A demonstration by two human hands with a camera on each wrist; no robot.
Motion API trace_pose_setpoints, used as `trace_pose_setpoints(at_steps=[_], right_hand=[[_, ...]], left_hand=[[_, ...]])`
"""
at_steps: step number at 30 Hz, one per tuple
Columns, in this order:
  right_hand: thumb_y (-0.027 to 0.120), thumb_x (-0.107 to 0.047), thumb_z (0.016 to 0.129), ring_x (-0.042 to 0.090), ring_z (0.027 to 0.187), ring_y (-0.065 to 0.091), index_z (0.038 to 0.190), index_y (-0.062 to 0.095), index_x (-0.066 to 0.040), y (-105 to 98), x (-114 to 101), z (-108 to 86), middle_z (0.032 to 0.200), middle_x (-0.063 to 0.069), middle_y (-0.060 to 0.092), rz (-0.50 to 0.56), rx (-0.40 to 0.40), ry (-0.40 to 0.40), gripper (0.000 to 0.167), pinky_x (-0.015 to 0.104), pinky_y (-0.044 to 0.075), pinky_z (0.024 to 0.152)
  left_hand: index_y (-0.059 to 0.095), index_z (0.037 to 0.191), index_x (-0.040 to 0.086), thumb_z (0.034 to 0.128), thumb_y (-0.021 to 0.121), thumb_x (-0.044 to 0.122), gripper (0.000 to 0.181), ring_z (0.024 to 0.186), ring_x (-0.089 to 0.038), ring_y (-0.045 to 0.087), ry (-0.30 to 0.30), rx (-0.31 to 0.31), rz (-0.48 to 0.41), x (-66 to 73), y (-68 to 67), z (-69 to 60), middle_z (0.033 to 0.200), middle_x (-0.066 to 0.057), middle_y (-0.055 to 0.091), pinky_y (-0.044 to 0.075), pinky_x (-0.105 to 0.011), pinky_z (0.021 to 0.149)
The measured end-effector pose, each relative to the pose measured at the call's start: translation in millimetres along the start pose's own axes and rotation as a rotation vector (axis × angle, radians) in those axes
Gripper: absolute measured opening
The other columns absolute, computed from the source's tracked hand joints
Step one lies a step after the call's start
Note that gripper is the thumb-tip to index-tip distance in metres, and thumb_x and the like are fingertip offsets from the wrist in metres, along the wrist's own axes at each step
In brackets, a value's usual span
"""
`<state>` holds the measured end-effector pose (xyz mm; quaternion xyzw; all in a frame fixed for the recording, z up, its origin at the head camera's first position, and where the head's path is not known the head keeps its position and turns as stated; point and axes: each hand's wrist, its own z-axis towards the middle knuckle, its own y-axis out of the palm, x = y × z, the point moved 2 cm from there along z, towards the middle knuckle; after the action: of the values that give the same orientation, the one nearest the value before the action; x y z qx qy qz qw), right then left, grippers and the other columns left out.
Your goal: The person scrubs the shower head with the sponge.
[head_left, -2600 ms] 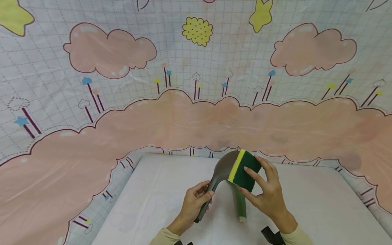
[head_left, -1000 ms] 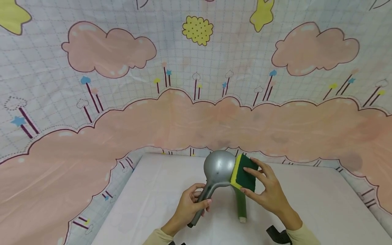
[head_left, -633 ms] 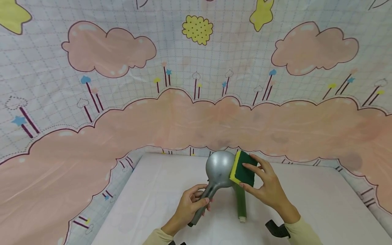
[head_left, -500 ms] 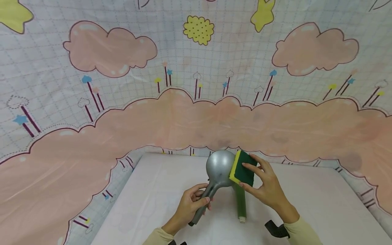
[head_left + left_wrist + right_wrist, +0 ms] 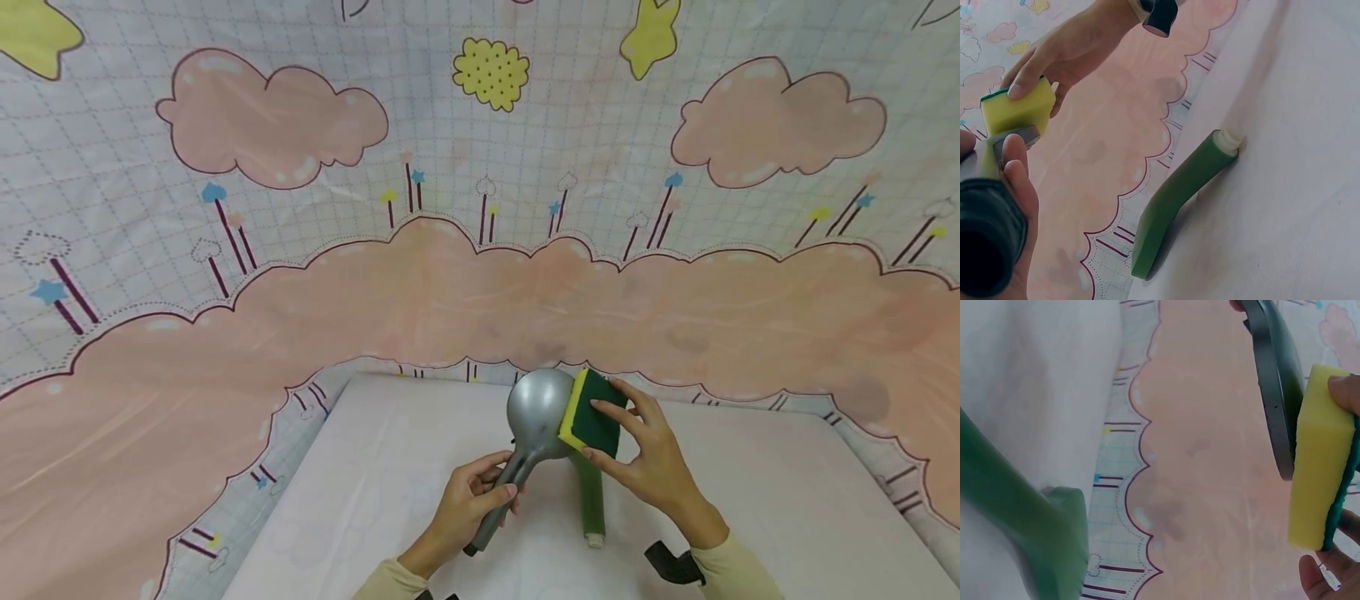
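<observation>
In the head view my left hand (image 5: pixel 472 504) grips the handle of a grey handheld shower head (image 5: pixel 538 408), its rounded silver back toward the head camera. My right hand (image 5: pixel 652 454) pinches a yellow and green sponge (image 5: pixel 600 414) between thumb and fingers. The sponge's yellow side lies against the right edge of the shower head. The right wrist view shows the yellow foam (image 5: pixel 1322 469) touching the shower head's rim (image 5: pixel 1272 406). Below them, a green bent tube-like piece (image 5: pixel 591 500) with a pale end lies on the white table; its far part is hidden in the head view.
The white table (image 5: pixel 375 442) spreads around the hands. Behind it hangs a cloth (image 5: pixel 480 300) printed with pink clouds and stars. Black straps (image 5: pixel 675 564) sit near the wrists.
The shower head has turned from its darker face to its silver back. The right hand has slid the sponge up slightly along the edge; both hands keep their hold.
</observation>
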<state>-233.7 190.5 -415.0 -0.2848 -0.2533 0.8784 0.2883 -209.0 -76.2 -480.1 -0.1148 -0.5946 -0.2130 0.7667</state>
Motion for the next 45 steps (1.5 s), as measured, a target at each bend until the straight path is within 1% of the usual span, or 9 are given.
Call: trace_pose_setpoints(at_steps=[7, 12, 18, 29, 31, 37, 40, 42, 45], right_hand=[[0.090, -0.023, 0.066, 0.030, 0.126, 0.045, 0.127, 0.065, -0.019, 1.4, 2.4, -2.4, 0.147, 0.017, 0.045, -0.013, 0.004, 0.002, 0.065, 0.016, 0.039, 0.095], [0.089, -0.022, 0.066, 0.029, 0.128, 0.044, 0.127, 0.065, -0.019, 0.0, 0.7, -2.0, 0.148, 0.016, 0.045, 0.004, 0.001, 0.008, 0.065, 0.014, 0.038, 0.097], [0.089, -0.022, 0.066, 0.030, 0.128, 0.044, 0.128, 0.065, -0.018, -2.1, -0.2, 1.2, 0.148, 0.016, 0.045, -0.002, 0.006, 0.000, 0.066, 0.013, 0.037, 0.098], [0.089, -0.022, 0.067, 0.032, 0.129, 0.045, 0.128, 0.064, -0.018, -2.5, 0.5, 1.3, 0.147, 0.019, 0.045, -0.008, 0.005, 0.015, 0.066, 0.017, 0.039, 0.098], [0.089, -0.021, 0.067, 0.033, 0.130, 0.044, 0.128, 0.064, -0.018, -2.9, 1.1, 2.2, 0.147, 0.019, 0.045, -0.010, 0.005, 0.022, 0.067, 0.020, 0.041, 0.098], [0.090, -0.023, 0.066, 0.034, 0.128, 0.046, 0.128, 0.065, -0.019, -1.3, 1.4, 3.5, 0.147, 0.017, 0.045, -0.031, 0.020, 0.030, 0.066, 0.045, 0.054, 0.088], [0.090, -0.025, 0.066, 0.033, 0.127, 0.047, 0.127, 0.065, -0.020, 0.9, -0.1, 2.3, 0.147, 0.015, 0.046, -0.034, 0.031, 0.013, 0.065, 0.039, 0.053, 0.089], [0.090, -0.026, 0.067, 0.031, 0.127, 0.046, 0.127, 0.065, -0.022, 2.8, -1.8, 0.9, 0.147, 0.014, 0.046, -0.030, 0.028, -0.003, 0.065, 0.032, 0.049, 0.092], [0.089, -0.029, 0.067, 0.030, 0.129, 0.045, 0.126, 0.065, -0.022, 4.9, -5.0, -1.0, 0.147, 0.014, 0.046, -0.026, 0.018, -0.025, 0.064, 0.031, 0.046, 0.094]], left_hand=[[0.050, 0.136, -0.005, 0.0939, 0.061, 0.007, 0.045, 0.072, -0.007, 0.067, -0.040, 0.012, -0.010, -0.1, 1.8, -0.9, 0.095, -0.014, 0.068, 0.052, -0.020, 0.058], [0.051, 0.137, -0.004, 0.0938, 0.061, 0.008, 0.046, 0.072, -0.008, 0.067, -0.044, 0.017, -0.019, 0.3, 3.6, -2.2, 0.097, -0.021, 0.067, 0.052, -0.020, 0.058], [0.050, 0.137, -0.005, 0.0942, 0.061, 0.008, 0.046, 0.071, -0.007, 0.067, -0.043, 0.022, -0.022, 1.7, 5.2, -1.1, 0.092, 0.001, 0.068, 0.052, -0.020, 0.058], [0.050, 0.137, -0.006, 0.0944, 0.060, 0.008, 0.046, 0.071, -0.006, 0.067, -0.041, 0.019, -0.027, -0.4, 7.2, -1.1, 0.091, 0.001, 0.068, 0.051, -0.019, 0.058], [0.050, 0.137, -0.006, 0.0944, 0.060, 0.008, 0.045, 0.071, -0.006, 0.067, -0.036, 0.017, -0.022, -0.5, 7.6, -0.5, 0.091, 0.001, 0.068, 0.051, -0.019, 0.058], [0.051, 0.136, -0.006, 0.0937, 0.061, 0.007, 0.045, 0.070, -0.006, 0.066, -0.029, 0.008, -0.005, 0.9, 8.2, -0.2, 0.089, 0.002, 0.066, 0.051, -0.019, 0.058], [0.051, 0.136, -0.005, 0.0942, 0.060, 0.007, 0.045, 0.071, -0.006, 0.065, -0.026, 0.009, 0.003, 1.9, 8.5, 0.0, 0.090, -0.003, 0.066, 0.051, -0.020, 0.059], [0.051, 0.136, -0.005, 0.0945, 0.061, 0.008, 0.045, 0.071, -0.006, 0.066, -0.030, 0.011, 0.003, 2.4, 8.8, -0.1, 0.093, -0.015, 0.066, 0.051, -0.020, 0.059], [0.051, 0.136, -0.005, 0.0948, 0.061, 0.009, 0.045, 0.071, -0.006, 0.066, -0.040, 0.014, 0.008, 3.1, 9.3, -1.3, 0.097, -0.036, 0.060, 0.051, -0.020, 0.058]])
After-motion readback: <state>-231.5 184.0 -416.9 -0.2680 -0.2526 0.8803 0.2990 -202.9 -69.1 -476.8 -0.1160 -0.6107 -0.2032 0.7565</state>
